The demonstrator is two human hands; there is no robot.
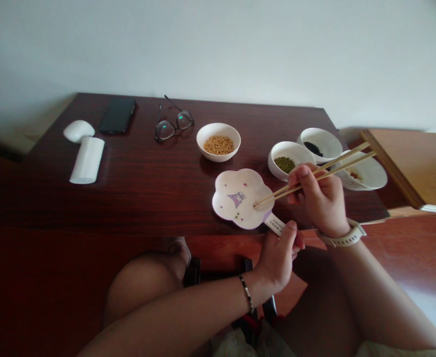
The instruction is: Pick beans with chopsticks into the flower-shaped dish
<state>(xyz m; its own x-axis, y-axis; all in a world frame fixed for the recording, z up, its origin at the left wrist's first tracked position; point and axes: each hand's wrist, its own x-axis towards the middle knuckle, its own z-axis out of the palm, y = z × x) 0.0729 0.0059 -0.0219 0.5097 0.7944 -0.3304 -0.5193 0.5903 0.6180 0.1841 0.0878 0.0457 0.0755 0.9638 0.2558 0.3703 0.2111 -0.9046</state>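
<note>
My left hand (280,253) is closed round the handle of a white flower-shaped plate (227,186) with a purple cartoon print, held at the table's front edge. In my right hand (322,198) is a pair of wooden chopsticks (346,163), their tips close together on the plate's right part. Whether anything sits between the tips is too small to tell. Just beyond my right hand are a white bowl of green beans (284,163), a bowl of black beans (313,148) and a bowl (370,173) with a few reddish bits. A bowl of yellow soybeans (218,144) stands behind the plate.
On the dark wooden table (139,193) lie black-framed glasses (175,126) and a black phone (118,115). A white device with a rounded head (87,161) is at the left. A light-brown wooden surface (414,158) adjoins at the right; a wall runs behind.
</note>
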